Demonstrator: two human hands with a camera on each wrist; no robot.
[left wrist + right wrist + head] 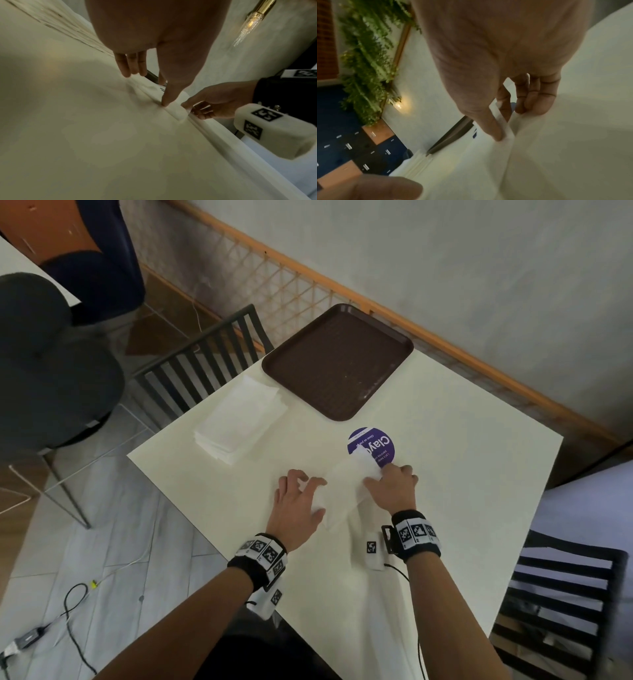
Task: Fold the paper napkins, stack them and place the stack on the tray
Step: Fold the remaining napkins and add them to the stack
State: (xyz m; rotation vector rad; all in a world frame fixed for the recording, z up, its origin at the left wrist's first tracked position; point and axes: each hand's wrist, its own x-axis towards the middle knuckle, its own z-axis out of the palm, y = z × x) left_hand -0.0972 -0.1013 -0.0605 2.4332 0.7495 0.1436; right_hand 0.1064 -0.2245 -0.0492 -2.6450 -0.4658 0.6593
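Right now both hands work on one white napkin (346,491) lying on the pale counter (462,474), near the person's edge. The left hand (296,503) rests on the napkin's left part with its fingers (130,65) spread and nearly straight, the thumb pressing down along a crease. The right hand (394,486) pinches the napkin's far right corner between thumb and forefinger, lifting that flap off the counter; the corner partly covers a round purple sticker (371,445). Further left sits a pile of unfolded napkins (239,421), well apart from the hands. Beyond it, at the far edge of the counter, lies a brown tray (394,344) with nothing on it. Dark slatted chairs (202,357) stand beside the counter.
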